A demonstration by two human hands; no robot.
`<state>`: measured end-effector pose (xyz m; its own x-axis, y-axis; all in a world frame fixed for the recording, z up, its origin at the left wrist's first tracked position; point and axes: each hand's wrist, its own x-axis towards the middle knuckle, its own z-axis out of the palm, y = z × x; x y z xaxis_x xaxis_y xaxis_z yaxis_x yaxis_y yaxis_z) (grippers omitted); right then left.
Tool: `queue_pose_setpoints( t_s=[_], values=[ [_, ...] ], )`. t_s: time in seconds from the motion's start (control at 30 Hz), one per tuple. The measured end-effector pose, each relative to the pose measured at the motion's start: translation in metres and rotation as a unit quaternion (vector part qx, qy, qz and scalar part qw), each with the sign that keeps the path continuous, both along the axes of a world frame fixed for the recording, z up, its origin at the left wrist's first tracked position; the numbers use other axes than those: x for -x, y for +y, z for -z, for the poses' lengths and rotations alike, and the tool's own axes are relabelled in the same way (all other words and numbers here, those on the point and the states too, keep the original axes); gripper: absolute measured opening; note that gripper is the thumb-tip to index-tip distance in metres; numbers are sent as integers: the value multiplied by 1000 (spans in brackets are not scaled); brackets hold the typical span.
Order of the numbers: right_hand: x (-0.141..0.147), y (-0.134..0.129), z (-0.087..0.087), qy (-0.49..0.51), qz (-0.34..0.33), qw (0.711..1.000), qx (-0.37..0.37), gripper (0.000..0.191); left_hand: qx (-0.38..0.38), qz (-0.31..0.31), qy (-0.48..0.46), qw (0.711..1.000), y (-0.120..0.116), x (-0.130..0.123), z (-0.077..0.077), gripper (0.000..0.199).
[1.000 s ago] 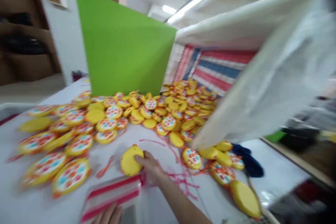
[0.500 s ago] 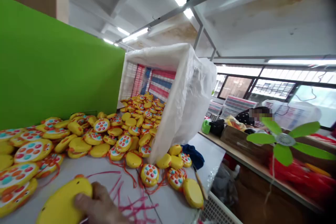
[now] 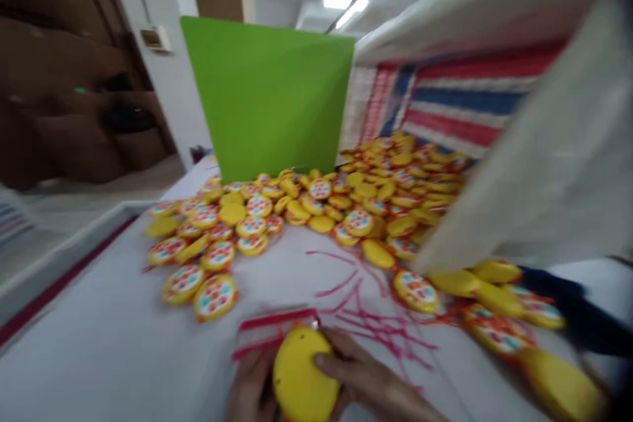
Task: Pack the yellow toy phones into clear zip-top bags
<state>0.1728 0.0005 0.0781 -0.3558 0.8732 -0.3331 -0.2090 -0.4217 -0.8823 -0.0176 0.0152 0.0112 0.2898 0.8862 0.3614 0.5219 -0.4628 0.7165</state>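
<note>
My right hand (image 3: pixel 353 369) grips a yellow oval toy (image 3: pixel 304 376), with its thumb pressed on the plain yellow side. On the toy's other side my left hand (image 3: pixel 252 386) is closed around a clear plastic bag (image 3: pixel 270 330) with red edge strips. The toy is in front of part of the bag and hides some of the left fingers. Just beyond the hands lie pink strips (image 3: pixel 380 333), scattered on the white table (image 3: pixel 99 343). Several like toys (image 3: pixel 216 297), some showing a white face with coloured dots, lie past the bag.
A large heap of the yellow toys (image 3: pixel 366 188) spills from a white-framed enclosure (image 3: pixel 514 165) with a striped lining. The green panel (image 3: pixel 277 99) stands behind the heap. Dark blue cloth (image 3: pixel 578 310) lies at the right, near more toys. Brown cartons (image 3: pixel 54 79) are stacked at far left.
The view has swung left and down. The toy in my right hand is now in front of my body, and my left hand has come into view with the red-edged bag.
</note>
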Motion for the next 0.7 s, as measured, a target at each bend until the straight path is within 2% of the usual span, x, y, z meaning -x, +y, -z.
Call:
queue_pose_setpoints(
  t_s=[0.03, 0.1, 0.17, 0.23, 0.3, 0.37, 0.5, 0.6, 0.7],
  values=[
    [-1, 0, -2, 13, -3, 1000, 9, 43, 33, 12, 17, 999, -4, 6, -1, 29],
    [0, 2, -6, 53, -1, 998, 25, 40, 72, -5, 32, 997, -7, 8, -3, 21],
    [5, 6, -9, 80, 33, 996, 33, 42, 62, -18, 42, 997, -8, 3, -5, 22],
    [14, 10, -11, 74, 73, 994, 18, 49, 17, -12, 61, 998, -9, -3, -7, 24],
    [24, 14, -9, 19, 84, 996, -24, 57, -41, 6, 89, 995, -11, -5, -8, 26],
    [32, 17, -6, -90, 55, 991, -86, 58, -92, 12, 120, 988, -13, -3, -11, 27],
    [35, 16, 3, -293, -34, 934, -203, 52, -156, -16, 140, 978, -16, 3, -20, 29],
    [29, 12, 7, -362, -47, 900, -238, 52, -171, -26, 130, 976, -17, 8, -28, 25],
    [21, 8, 9, -391, -25, 883, -259, 54, -162, -33, 113, 980, -17, 19, -34, 19]
  ],
)
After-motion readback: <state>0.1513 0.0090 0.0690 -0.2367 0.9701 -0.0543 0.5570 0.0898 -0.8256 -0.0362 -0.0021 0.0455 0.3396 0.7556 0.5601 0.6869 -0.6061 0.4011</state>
